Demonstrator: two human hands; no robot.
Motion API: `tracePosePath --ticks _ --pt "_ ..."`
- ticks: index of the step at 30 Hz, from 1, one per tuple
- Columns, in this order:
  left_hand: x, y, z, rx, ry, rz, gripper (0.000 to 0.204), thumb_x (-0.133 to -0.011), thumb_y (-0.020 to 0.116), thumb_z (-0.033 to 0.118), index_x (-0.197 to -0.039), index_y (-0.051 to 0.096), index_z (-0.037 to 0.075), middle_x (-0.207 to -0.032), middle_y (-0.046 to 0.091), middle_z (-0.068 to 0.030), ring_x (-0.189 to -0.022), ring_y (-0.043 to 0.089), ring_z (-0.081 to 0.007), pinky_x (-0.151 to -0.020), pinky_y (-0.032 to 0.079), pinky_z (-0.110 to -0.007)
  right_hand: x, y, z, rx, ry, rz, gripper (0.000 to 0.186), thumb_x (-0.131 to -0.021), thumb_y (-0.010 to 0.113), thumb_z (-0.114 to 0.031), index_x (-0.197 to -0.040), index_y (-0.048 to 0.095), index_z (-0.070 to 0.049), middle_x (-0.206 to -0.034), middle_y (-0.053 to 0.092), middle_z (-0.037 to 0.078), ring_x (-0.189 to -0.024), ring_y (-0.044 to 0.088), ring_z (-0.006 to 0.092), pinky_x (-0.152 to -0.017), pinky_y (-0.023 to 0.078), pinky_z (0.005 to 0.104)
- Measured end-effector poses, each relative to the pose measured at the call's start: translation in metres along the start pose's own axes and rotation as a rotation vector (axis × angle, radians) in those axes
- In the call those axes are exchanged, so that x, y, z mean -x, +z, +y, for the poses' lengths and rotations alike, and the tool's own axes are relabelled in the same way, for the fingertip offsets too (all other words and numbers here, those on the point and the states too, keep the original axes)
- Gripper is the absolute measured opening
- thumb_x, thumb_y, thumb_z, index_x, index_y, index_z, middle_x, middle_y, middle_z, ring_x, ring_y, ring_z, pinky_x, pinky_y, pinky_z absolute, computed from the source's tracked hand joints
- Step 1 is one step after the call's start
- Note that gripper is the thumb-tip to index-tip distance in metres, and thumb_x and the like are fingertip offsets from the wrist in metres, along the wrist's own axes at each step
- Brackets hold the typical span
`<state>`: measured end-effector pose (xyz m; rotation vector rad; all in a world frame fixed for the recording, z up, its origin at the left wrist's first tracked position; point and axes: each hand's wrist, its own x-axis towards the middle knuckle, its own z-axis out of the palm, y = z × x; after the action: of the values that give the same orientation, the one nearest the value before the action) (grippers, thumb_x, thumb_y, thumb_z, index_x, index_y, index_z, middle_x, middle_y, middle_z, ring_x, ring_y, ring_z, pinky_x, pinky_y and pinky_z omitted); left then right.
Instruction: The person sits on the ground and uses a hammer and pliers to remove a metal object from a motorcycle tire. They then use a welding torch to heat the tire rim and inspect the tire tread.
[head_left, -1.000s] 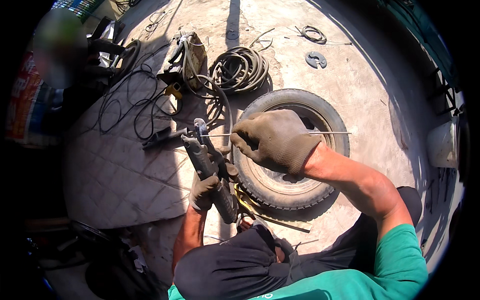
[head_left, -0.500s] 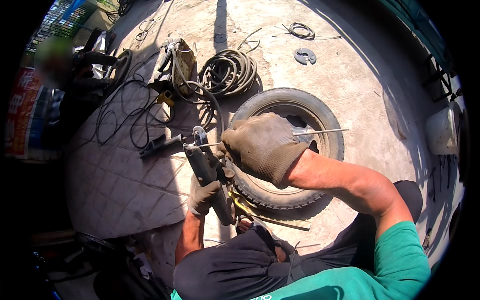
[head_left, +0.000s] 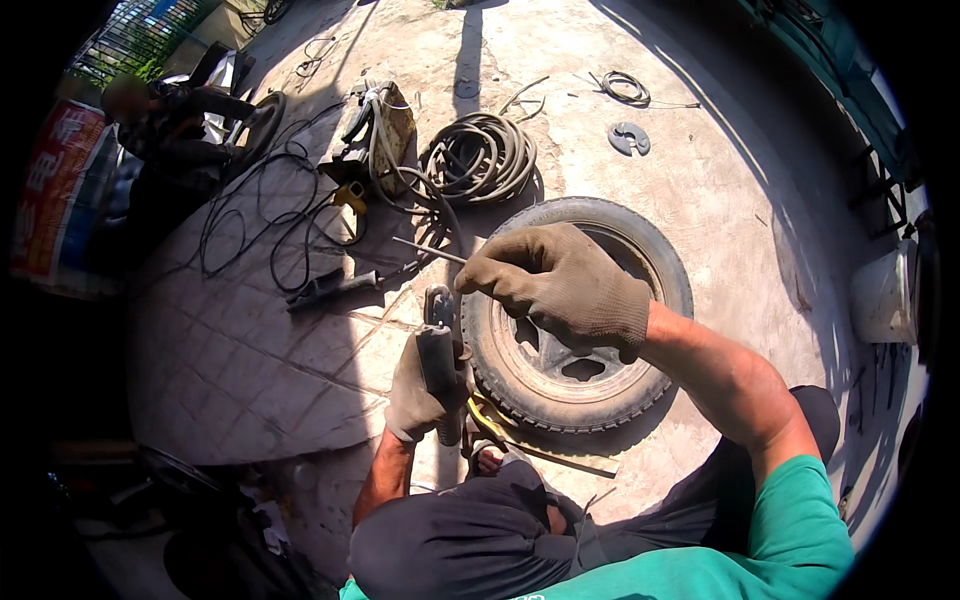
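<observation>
A spoked wheel with a black tire (head_left: 540,375) lies flat on rough, dusty concrete (head_left: 720,210) outdoors, under strong sunlight; every place below is told from this wheel. Above its far left part, the person's gloved right hand (head_left: 558,285) pinches a thin metal rod (head_left: 428,249) between thumb and fingers. The rod's visible end points left, past the tire, clear of everything; its other end is hidden by the glove. Just left of the wheel, the gloved left hand (head_left: 412,395) is wrapped around a black handled tool (head_left: 437,360), held steeply with its upper end toward the rod but apart from it.

Left of the wheel, the ground is scored with diagonal lines and falls partly into shade. A black handle with a cable (head_left: 335,290) lies there. Beyond the wheel, slightly left, sits a thick coil of hose or cable (head_left: 515,150), with a scuffed box-shaped machine (head_left: 398,140) beside it. Straight beyond and a little right lie a slotted grey disc (head_left: 630,138) and a small loop of wire (head_left: 625,90). A pale bucket (head_left: 885,300) stands well to the right. Far off left, another person (head_left: 185,125) sits in shadow near a red printed banner (head_left: 60,180).
</observation>
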<state>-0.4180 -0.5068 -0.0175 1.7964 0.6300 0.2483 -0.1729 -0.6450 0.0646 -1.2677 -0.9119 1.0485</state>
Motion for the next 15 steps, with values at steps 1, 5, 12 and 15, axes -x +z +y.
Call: tracePosePath --ticks 1,5,12,15 --pt "0.002 0.002 -0.002 -0.018 -0.022 -0.010 0.081 -0.067 0.079 0.008 -0.141 0.046 0.001 -0.106 0.069 -0.0072 -0.092 0.066 -0.0177 -0.087 0.054 -0.034 0.000 -0.001 -0.005 0.065 0.048 -0.037 0.037 -0.093 0.071 -0.036 -0.107 0.075 -0.002 -0.091 0.076 0.010 -0.083 0.068 0.0108 -0.077 0.053 0.0284" --pt "0.008 0.009 0.006 -0.329 0.149 0.009 0.089 -0.063 0.087 0.010 -0.142 0.045 0.002 -0.122 0.063 -0.0163 -0.111 0.065 -0.0280 -0.100 0.049 -0.040 0.000 0.000 -0.009 0.325 0.206 -0.174 0.043 -0.086 0.075 -0.041 -0.100 0.076 0.000 -0.084 0.075 0.011 -0.081 0.068 0.0141 -0.075 0.051 0.0309" --pt "0.005 0.020 0.016 -0.417 0.321 0.069 0.093 -0.062 0.092 0.016 -0.141 0.045 0.002 -0.123 0.059 -0.0203 -0.114 0.063 -0.0349 -0.098 0.050 -0.042 0.004 -0.010 0.024 0.192 0.242 -0.261 0.033 -0.089 0.077 -0.033 -0.097 0.076 -0.001 -0.082 0.074 0.008 -0.074 0.067 0.0121 -0.069 0.050 0.0283" --pt "0.007 0.020 0.008 -0.449 0.350 0.095 0.093 -0.061 0.092 0.018 -0.141 0.046 0.003 -0.117 0.060 -0.0203 -0.106 0.064 -0.0359 -0.091 0.052 -0.042 0.009 -0.006 0.022 0.151 0.238 -0.263 0.031 -0.090 0.075 -0.030 -0.097 0.076 0.000 -0.079 0.075 0.008 -0.071 0.066 0.0127 -0.068 0.050 0.0295"
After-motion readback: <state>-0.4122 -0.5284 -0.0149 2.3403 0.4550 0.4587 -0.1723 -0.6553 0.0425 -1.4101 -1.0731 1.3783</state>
